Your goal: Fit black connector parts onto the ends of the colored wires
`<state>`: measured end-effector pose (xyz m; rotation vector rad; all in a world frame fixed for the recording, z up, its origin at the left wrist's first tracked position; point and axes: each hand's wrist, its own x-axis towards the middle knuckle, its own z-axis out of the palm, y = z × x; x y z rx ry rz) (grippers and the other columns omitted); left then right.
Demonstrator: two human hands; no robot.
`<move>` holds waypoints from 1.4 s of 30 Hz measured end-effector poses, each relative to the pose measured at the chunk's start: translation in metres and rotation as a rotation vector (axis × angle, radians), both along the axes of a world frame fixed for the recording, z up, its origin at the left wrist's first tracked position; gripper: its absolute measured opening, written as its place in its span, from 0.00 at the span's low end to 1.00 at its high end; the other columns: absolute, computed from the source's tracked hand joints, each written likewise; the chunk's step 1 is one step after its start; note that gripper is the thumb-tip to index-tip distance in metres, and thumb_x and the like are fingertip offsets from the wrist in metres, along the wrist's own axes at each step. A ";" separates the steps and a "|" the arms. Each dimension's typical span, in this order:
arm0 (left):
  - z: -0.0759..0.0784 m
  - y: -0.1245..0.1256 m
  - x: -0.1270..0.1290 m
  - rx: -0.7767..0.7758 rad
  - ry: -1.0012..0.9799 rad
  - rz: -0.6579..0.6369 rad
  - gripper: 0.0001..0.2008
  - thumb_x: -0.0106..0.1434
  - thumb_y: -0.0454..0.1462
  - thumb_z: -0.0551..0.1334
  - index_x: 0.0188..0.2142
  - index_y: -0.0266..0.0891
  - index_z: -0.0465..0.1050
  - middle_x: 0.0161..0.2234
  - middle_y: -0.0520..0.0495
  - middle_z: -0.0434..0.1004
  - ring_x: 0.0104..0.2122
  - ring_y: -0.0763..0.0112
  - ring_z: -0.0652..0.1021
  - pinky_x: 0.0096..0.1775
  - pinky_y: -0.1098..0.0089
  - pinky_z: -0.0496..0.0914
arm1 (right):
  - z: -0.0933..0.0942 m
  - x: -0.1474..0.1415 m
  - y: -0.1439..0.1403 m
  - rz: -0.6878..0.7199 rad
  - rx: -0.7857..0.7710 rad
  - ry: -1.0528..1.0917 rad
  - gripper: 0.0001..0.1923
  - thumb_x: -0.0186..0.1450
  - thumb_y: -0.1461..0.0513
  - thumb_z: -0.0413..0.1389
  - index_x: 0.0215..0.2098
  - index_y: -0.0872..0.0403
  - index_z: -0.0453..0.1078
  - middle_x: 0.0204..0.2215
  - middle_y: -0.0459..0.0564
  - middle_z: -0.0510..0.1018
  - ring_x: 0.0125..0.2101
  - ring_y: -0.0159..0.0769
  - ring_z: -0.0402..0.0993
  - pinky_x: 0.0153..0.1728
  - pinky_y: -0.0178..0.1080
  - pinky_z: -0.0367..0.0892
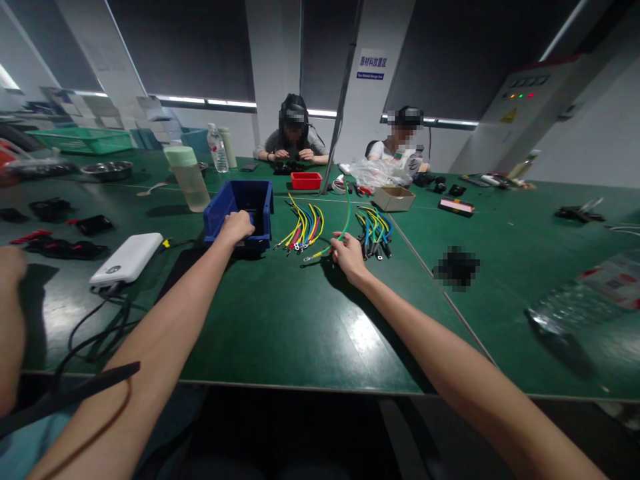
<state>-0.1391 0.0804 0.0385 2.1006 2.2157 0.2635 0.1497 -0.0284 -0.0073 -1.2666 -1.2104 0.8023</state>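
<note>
Green matting covers the worktop [280, 320], and both bare arms reach out across it. The left hand [236, 227] rests on the near rim of a blue plastic bin [239, 200], its grip curled over that edge and clamped on it. The right hand [349, 257] lies to the right of the bin, fingers [336, 248] pinched together on a green and yellow wire [344, 223] that runs from a ring terminal near the hand up and away across the mat. Between the two hands a fan of yellow, blue and red wires [301, 230] lies flat beside the bin, and a second bundle of wires [374, 230] (mostly blue and green, with dark ends) lies just right of the held wire. A white power bank [127, 259] sits to the left of the bin with black cables [95, 327] trailing toward the near edge. Behind the bin stands a pale green bottle [189, 177], and farther back a small red tray [306, 180] and a cardboard box [395, 198]. Two other people sit at the far side of the worktop, their hands busy with dark parts of their own, well apart from the wearer's hands.
</note>
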 end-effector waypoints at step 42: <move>-0.004 0.004 -0.002 0.069 -0.075 -0.080 0.20 0.48 0.31 0.62 0.43 0.41 0.76 0.42 0.39 0.78 0.43 0.54 0.77 0.44 0.65 0.70 | 0.000 -0.001 0.000 0.035 -0.021 -0.023 0.15 0.57 0.58 0.54 0.41 0.55 0.66 0.17 0.43 0.71 0.13 0.29 0.62 0.15 0.31 0.55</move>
